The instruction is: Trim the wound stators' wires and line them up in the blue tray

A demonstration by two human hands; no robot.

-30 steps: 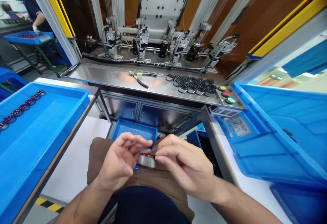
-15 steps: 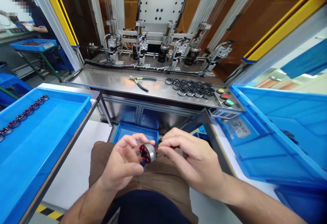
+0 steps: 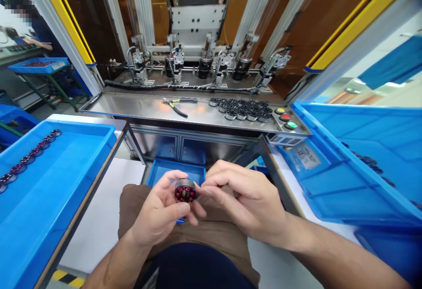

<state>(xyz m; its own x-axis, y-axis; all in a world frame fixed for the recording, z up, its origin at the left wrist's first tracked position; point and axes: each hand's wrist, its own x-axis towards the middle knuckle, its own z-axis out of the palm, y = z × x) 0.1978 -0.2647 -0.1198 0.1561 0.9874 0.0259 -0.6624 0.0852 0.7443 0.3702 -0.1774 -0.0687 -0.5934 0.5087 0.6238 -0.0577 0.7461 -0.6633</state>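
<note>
My left hand (image 3: 156,216) holds a small round motor (image 3: 185,191) between thumb and fingers, over my lap. The motor has a grey metal rim and red and black parts inside, and its open face is turned towards me. My right hand (image 3: 249,203) is just to the right of it, thumb and forefinger pinched together close to the motor's edge. What lies in that pinch is hidden by the fingertips and too small to make out.
Ahead is a steel bench (image 3: 138,108) with pliers (image 3: 178,107), several black ring-shaped parts (image 3: 242,108) and push buttons (image 3: 285,117). Machine fixtures (image 3: 206,67) stand behind. A blue tray (image 3: 75,157) with a row of motors is left; a blue bin (image 3: 332,157) is right. Another person (image 3: 42,25) works far left.
My left hand has turned the motor so its open face points more towards me and down. The right hand's pinch has come slightly left, nearer the motor. The whole view has shifted a little.
</note>
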